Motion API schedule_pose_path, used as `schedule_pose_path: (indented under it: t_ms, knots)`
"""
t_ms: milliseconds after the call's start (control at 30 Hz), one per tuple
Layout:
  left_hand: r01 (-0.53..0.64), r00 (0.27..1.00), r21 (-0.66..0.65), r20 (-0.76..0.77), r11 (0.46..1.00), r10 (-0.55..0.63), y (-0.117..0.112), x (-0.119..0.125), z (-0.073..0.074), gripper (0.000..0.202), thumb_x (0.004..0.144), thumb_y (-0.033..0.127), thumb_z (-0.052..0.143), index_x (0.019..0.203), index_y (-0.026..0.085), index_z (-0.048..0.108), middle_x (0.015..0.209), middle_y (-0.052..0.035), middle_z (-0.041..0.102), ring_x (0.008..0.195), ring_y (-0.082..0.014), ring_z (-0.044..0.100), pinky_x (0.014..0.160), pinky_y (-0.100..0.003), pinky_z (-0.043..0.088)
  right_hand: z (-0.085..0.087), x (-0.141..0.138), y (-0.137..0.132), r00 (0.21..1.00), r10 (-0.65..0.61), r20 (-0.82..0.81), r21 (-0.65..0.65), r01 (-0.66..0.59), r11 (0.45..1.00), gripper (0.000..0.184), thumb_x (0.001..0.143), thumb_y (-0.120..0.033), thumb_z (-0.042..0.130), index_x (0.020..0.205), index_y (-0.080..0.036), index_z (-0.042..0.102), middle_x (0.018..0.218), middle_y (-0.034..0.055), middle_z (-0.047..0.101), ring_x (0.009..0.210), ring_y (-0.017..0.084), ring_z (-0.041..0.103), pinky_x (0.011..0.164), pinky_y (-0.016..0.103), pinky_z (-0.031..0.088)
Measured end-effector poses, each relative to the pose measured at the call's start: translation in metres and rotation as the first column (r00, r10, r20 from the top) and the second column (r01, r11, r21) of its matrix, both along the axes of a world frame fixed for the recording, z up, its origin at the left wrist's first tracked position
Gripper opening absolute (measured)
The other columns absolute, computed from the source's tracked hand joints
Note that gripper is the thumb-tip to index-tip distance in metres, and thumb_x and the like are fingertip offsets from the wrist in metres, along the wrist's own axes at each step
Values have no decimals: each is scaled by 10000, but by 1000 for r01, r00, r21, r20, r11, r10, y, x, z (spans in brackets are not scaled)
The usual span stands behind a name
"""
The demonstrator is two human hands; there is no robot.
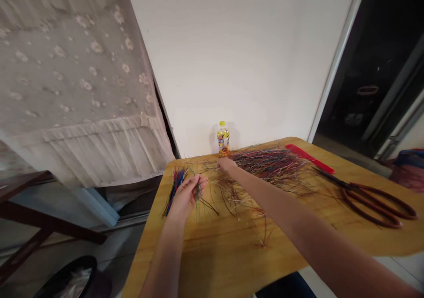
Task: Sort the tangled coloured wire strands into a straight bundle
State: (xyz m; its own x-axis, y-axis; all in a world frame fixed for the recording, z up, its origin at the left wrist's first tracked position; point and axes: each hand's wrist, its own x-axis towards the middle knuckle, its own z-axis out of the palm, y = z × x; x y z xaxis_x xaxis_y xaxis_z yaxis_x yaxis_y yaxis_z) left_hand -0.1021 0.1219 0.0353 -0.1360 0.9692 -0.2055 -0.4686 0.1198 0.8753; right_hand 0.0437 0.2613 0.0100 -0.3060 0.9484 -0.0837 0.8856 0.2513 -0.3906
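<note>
My left hand (189, 193) is pinched round a few thin wires (197, 209), green and dark ones, held over the table's left part. Just beside it lies a neater bundle of blue, red and dark wires (175, 185). My right hand (226, 165) reaches to the left end of a large tangled pile of multicoloured wires (274, 161). Its fingers are closed at the loose wire ends, but what they grip is too small to make out. Stray wires (232, 196) are spread between the two hands.
A yellow-capped drink bottle (223, 140) stands against the white wall (245, 59). Right of the pile lie a red flat strip (309, 158) and large scissors (364, 196) on the wooden table (225, 254). A dark bin (77, 280) is on the floor at left.
</note>
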Motion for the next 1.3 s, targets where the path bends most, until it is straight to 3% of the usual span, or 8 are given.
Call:
schedule_pose_path:
  t_ms: [333,633,833,1000,1100,1167,1233,1300]
  knots:
    - [52,999,17,14,999,-52,-1,0,-1,197,868,72,509,728,120,638,637,-24,696,512,-82,640,490,-149,524,-3,-16,8,994,-74,77,-55,79,995,322,889,-310,548,1162,-141,533,1156,89,557,980,216,579,814,406,503]
    - [62,998,29,-2,998,-62,1,0,-4,149,849,95,557,733,125,646,680,-37,713,551,-90,658,513,-148,519,0,9,13,974,-71,-214,19,77,997,280,899,-307,533,1131,-151,550,1123,80,575,938,189,591,791,386,513]
    - [49,999,-3,-19,999,-49,2,0,-7,135,845,79,555,755,116,648,731,-71,728,592,-106,676,540,-156,520,27,38,21,839,-46,-543,181,170,969,31,823,-118,580,797,-134,577,768,24,650,714,126,626,695,266,519]
    - [58,998,26,-24,998,-58,3,0,-9,125,838,81,566,753,111,652,734,-75,726,597,-112,677,533,-154,522,57,57,20,668,76,-740,305,233,923,68,821,-122,529,772,-169,519,776,18,660,726,112,636,697,247,523]
    - [49,998,50,-27,998,-48,3,1,-9,127,838,82,570,745,111,652,728,-70,724,603,-108,677,538,-147,522,70,64,11,608,152,-779,356,230,906,48,820,-143,526,790,-177,511,773,14,657,742,117,642,705,253,524]
    - [52,998,62,-27,997,-50,3,1,-10,140,845,82,559,745,112,653,722,-63,722,593,-100,673,534,-143,520,78,69,3,647,183,-740,421,233,877,41,823,-152,530,797,-179,512,780,18,649,755,127,640,718,264,516]
    - [56,998,71,-32,996,-54,2,2,-9,152,850,78,549,742,112,651,718,-59,721,583,-94,668,528,-141,517,85,74,-6,764,159,-625,470,207,858,54,818,-135,537,797,-179,516,789,24,642,761,138,634,721,272,501]
    - [60,997,77,-46,995,-56,2,2,-9,138,843,78,560,743,110,650,715,-57,719,578,-95,665,529,-141,514,93,81,-14,859,108,-501,458,157,875,101,790,-83,554,764,-176,521,728,18,631,704,147,630,691,276,488]
